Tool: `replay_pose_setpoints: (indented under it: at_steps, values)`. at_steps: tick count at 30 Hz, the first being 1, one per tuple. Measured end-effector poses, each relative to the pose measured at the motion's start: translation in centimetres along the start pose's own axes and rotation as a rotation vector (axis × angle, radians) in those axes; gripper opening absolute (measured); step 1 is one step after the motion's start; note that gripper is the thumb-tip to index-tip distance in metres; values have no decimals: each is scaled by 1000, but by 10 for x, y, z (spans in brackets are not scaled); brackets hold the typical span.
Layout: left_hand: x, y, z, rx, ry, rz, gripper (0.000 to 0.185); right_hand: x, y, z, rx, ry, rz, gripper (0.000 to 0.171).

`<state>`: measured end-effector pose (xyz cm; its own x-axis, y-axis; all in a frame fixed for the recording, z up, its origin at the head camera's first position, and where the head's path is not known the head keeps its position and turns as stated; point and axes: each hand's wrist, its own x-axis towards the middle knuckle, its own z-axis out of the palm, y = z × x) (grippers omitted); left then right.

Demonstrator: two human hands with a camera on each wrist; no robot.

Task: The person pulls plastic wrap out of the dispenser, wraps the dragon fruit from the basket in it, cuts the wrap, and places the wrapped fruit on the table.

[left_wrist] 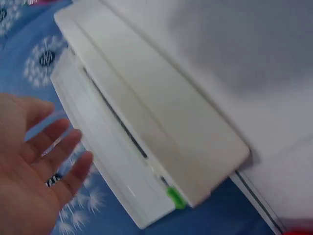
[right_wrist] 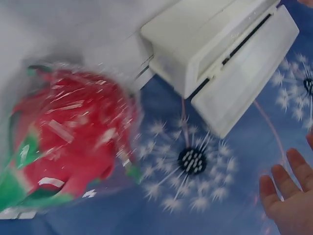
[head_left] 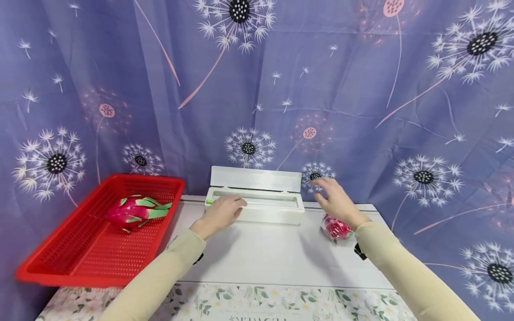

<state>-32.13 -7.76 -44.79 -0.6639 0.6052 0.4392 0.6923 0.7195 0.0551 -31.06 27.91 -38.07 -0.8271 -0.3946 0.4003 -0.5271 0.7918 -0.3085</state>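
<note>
A white cling-film dispenser box (head_left: 277, 217) stands at the back of the table with its lid (head_left: 257, 178) raised. On its left end is a small green piece (left_wrist: 176, 197). My left hand (head_left: 222, 214) overlaps the box's front left in the head view; in the left wrist view its fingers are loosely spread beside the lid, holding nothing. Past the box's right end, my right hand (head_left: 336, 203) hovers with relaxed fingers and nothing in them. Near that hand lies a dragon fruit wrapped in clear film (right_wrist: 73, 132), partly hidden by the wrist in the head view.
To the left, a red plastic basket (head_left: 100, 263) holds an unwrapped dragon fruit (head_left: 134, 211). A blue dandelion-print curtain (head_left: 192, 133) hangs right behind the box. The white table surface (head_left: 265, 258) meets a floral-print strip (head_left: 241, 296) at the front.
</note>
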Motion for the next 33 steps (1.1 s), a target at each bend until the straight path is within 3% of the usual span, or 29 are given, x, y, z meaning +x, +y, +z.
replay_pose_setpoints:
  at_steps: [8,12,16,23,27,33]
  values:
    - [5,-34,7,-5,-91,-168,25,26,-2,42,-55,-81,-118,32]
    - [0,-50,9,41,-100,-208,24,39,-4,66,-71,-123,-130,32]
    - [1,-60,8,106,-111,-194,25,49,-7,77,-90,-196,-112,30]
    - [11,-68,8,242,-141,-99,15,61,-5,82,-194,-311,-40,38]
    - [15,-67,9,284,-158,-64,11,65,-2,84,-237,-345,-16,44]
    - [15,-66,15,297,-186,-57,8,69,3,90,-218,-435,56,48]
